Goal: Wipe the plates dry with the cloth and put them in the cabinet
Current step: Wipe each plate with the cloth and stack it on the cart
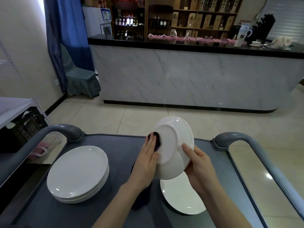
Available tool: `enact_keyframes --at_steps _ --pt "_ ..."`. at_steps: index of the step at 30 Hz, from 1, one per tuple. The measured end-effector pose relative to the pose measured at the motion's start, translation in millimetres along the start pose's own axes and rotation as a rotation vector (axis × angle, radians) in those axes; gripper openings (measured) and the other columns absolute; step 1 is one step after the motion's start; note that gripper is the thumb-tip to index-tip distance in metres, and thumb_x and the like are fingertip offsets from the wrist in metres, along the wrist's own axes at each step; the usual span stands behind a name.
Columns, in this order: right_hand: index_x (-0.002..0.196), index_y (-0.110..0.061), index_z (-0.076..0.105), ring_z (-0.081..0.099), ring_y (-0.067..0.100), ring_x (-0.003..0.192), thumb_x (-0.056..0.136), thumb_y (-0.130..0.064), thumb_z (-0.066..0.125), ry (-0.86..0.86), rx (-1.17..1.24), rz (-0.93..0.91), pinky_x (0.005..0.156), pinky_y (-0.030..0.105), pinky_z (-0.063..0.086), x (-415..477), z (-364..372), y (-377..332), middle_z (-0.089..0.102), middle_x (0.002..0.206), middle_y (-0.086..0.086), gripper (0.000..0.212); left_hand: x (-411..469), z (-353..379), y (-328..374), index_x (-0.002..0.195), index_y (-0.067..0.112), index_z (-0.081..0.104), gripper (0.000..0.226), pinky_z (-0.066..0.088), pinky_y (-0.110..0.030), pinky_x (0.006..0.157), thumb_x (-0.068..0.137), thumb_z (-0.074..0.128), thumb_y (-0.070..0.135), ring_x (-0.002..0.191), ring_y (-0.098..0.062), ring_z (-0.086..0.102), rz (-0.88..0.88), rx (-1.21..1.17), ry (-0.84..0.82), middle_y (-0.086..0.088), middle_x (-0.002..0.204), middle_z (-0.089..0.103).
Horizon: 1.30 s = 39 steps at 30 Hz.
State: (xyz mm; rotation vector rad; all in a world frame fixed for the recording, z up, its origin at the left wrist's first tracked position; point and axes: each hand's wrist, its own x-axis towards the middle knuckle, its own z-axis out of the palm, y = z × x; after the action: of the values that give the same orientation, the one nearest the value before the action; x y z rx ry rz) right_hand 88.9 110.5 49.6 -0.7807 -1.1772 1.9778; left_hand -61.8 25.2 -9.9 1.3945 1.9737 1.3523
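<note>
One plate stack (77,175) on grey cart (115,145) | tiled floor (115,119) | marble counter (181,76)

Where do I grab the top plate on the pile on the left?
Take the top plate of the stack by its rim, from the right side. It lies flat, face up, and the rim flares up off the plate below, so fingers can probably slip under, thumb on top. The right hand grips the held plate by its rim too.

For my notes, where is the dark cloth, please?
Head view, centre: the dark purple cloth lies under the left hand, against the raised round white plate.
</note>
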Motion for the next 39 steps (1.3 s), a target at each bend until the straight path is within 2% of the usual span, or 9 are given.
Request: enact_keyframes --at_steps 7,14,17,20,22,26,31,36,39 --pt "0.113 -0.002 0.071 0.07 0.032 0.102 0.087 -0.025 0.063 0.03 0.024 0.039 0.087 0.044 0.055 6.1 4.4 -2.3 0.073 0.112 0.019 0.035 -34.0 35.3 28.8 0.154 0.037 0.01 0.052 -0.003 -0.019 0.119 0.102 0.019 0.038 0.149 0.002 0.004 0.155 0.041 0.0 0.027 0.161 0.006" --pt "0.102 -0.01 0.078 0.072 0.028 0.093 0.084 -0.027 0.067 -0.031 -0.052 0.082 0.071 0.035 0.059 -9.9 10.8 19.2 0.075 0.106 0.018 0.028 23.2 6.7 33.1 0.15 0.039 0.014 0.047 -0.002 -0.014 0.117 0.103 0.018 0.035 0.147 0.009 -0.003 0.109 0.052 -0.061 0.024 0.16 0.009" --pt "0.095 -0.009 0.08 0.071 0.022 0.082 0.078 -0.028 0.07 -0.025 -0.063 0.07 0.065 0.031 0.056 -11.9 7.2 19.8 0.076 0.097 0.016 0.027 35.1 -4.9 13.8 0.15 0.04 0.016 0.043 0.005 -0.024 0.122 0.107 0.02 0.034 0.148 0.004 0.004 0.025 0.046 -0.033 0.024 0.159 0.013" --pt "0.09 -0.006 0.078 0.066 0.022 0.078 0.075 -0.03 0.074 -0.008 -0.048 0.069 0.064 0.031 0.053 -10.9 1.6 18.5 0.073 0.091 0.015 0.029 34.2 -11.2 -2.6 0.143 0.05 0.018 0.041 0.011 -0.017 0.117 0.108 0.025 0.031 0.148 0.0 0.014 -0.083 -0.021 -0.006 0.025 0.154 0.018" --pt "0.088 -0.005 0.077 0.063 0.023 0.078 0.075 -0.031 0.075 0.003 -0.043 0.067 0.064 0.031 0.051 -9.0 -1.0 16.2 0.07 0.089 0.016 0.03 26.1 -9.6 -6.0 0.14 0.056 0.017 0.041 0.013 -0.017 0.117 0.104 0.025 0.038 0.147 0.004 0.016 -0.075 -0.038 0.016 0.026 0.157 0.018" --pt "0.092 -0.006 0.077 0.066 0.023 0.081 0.078 -0.03 0.073 0.01 -0.02 0.064 0.065 0.03 0.054 -5.4 -3.5 11.9 0.073 0.094 0.015 0.028 7.5 1.1 -5.9 0.15 0.042 0.014 0.053 0.009 -0.022 0.121 0.098 0.02 0.05 0.147 0.006 0.008 0.02 0.076 0.058 0.023 0.16 0.013" --pt "0.095 -0.007 0.079 0.071 0.026 0.09 0.08 -0.026 0.07 0.05 0.052 0.07 0.072 0.036 0.058 0.5 -4.5 9.5 0.074 0.106 0.019 0.025 -24.0 23.2 5.8 0.152 0.041 0.005 0.056 0.004 -0.028 0.122 0.098 0.014 0.053 0.148 0.005 0.001 0.129 0.224 -0.026 0.023 0.162 0.005" --pt "0.11 -0.009 0.076 0.071 0.03 0.105 0.086 -0.027 0.065 0.001 0.07 0.095 0.08 0.036 0.06 0.1 -8.2 11.1 0.072 0.116 0.017 0.032 -27.6 40.9 22.6 0.154 0.039 0.006 0.056 -0.002 -0.022 0.119 0.1 0.011 0.051 0.148 0.004 0.0 0.156 0.199 -0.024 0.025 0.162 0.002" --pt "0.111 -0.01 0.076 0.071 0.028 0.098 0.084 -0.028 0.067 -0.017 0.017 0.098 0.077 0.037 0.058 -6.5 -9.8 17.1 0.073 0.113 0.018 0.033 -7.5 32.0 24.9 0.148 0.046 0.001 0.058 -0.003 -0.017 0.118 0.092 0.006 0.06 0.145 0.012 -0.004 0.062 0.108 -0.042 0.033 0.156 -0.004"
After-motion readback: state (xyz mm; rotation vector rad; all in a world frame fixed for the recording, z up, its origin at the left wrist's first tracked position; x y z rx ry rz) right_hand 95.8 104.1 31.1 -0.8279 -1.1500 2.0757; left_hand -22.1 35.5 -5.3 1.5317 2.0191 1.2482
